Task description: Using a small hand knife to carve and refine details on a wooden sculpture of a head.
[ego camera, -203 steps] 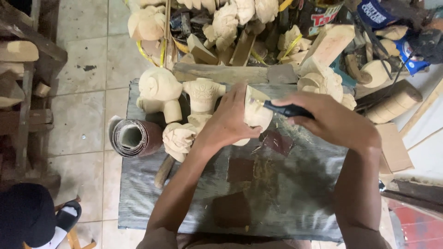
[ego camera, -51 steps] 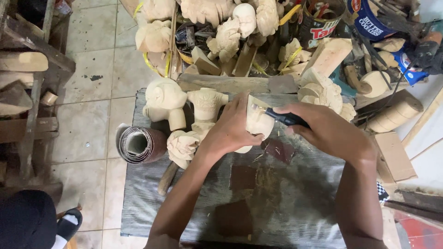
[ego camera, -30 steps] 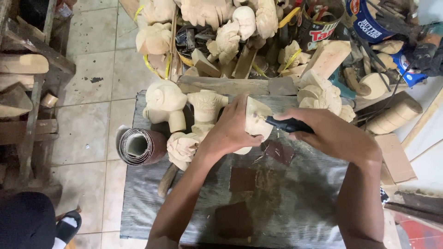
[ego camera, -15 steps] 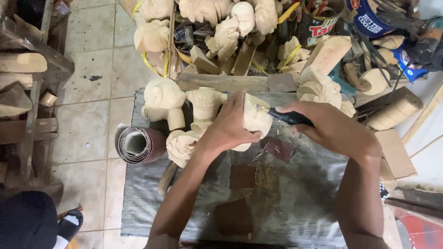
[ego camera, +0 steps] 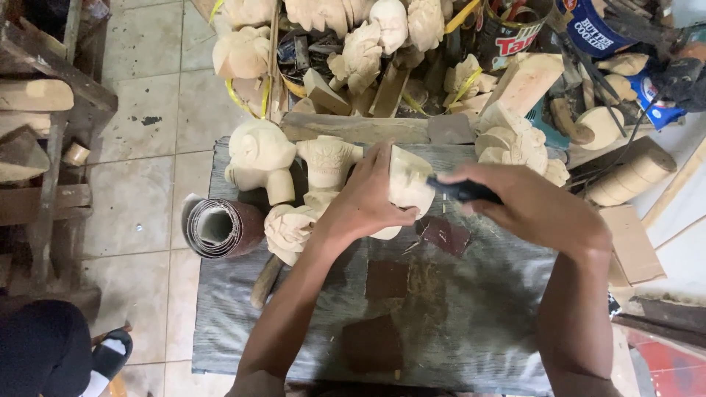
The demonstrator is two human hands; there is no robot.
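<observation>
On the grey mat [ego camera: 471, 309], a sandpaper roll [ego camera: 217, 226] lies left of the carved wooden heads [ego camera: 261, 156]. Sandpaper scraps [ego camera: 387, 278] lie nearer the person; more carvings [ego camera: 368, 44] crowd behind the mat.

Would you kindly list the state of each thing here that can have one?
left hand: closed around the pale wooden carving, steadying it.
right hand: gripping a dark-handled tool, tip against the carving.
sandpaper roll: rolled up, lying on its side.
sandpaper pieces: flat on the grey mat.
monkey-like carving: resting on the mat, untouched.
</observation>
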